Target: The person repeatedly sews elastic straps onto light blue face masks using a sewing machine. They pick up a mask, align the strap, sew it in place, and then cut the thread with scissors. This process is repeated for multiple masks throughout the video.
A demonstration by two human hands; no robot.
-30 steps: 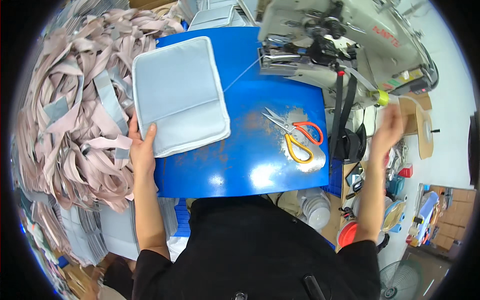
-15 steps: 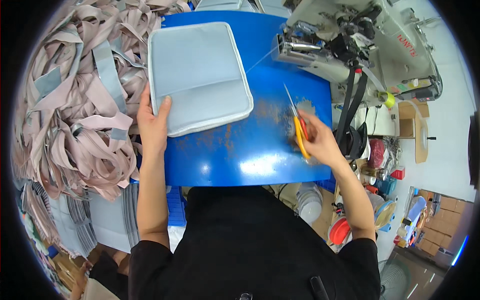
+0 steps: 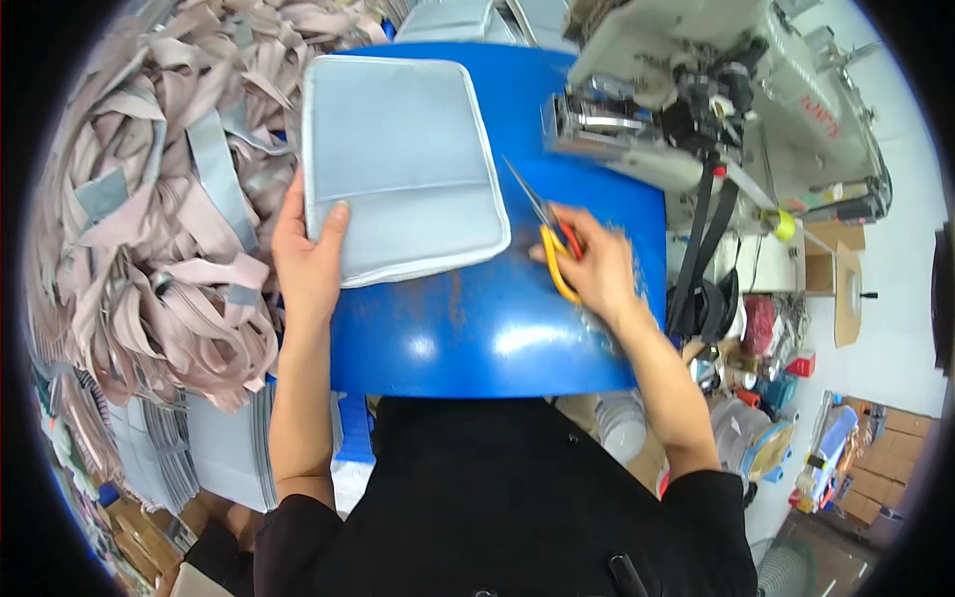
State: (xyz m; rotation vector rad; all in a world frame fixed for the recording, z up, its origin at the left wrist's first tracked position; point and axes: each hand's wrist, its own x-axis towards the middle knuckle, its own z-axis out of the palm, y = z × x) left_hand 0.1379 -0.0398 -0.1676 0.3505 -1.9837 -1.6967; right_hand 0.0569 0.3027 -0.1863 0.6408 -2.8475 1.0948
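Observation:
A light grey fabric sleeve [image 3: 408,134] with white bound edges and a seam across its front lies over the blue table. My left hand [image 3: 310,261] grips its left edge, thumb on top and fingers underneath. Scissors [image 3: 550,244] with yellow and red handles are in my right hand [image 3: 605,267], whose fingers wrap the handles. Their blades point up and left, close to the sleeve's right edge; whether they touch it I cannot tell.
A sewing machine [image 3: 637,129] stands at the table's right. Pinkish fabric strips [image 3: 189,219] are heaped along the left, above stacked grey pieces [image 3: 229,443]. More grey pieces [image 3: 448,20] lie beyond the blue table [image 3: 468,333]. Part of another person shows at lower left.
My right hand has brought the scissors leftward, toward the sleeve's right edge. The sleeve stays in my left hand, and the whole view has shifted slightly.

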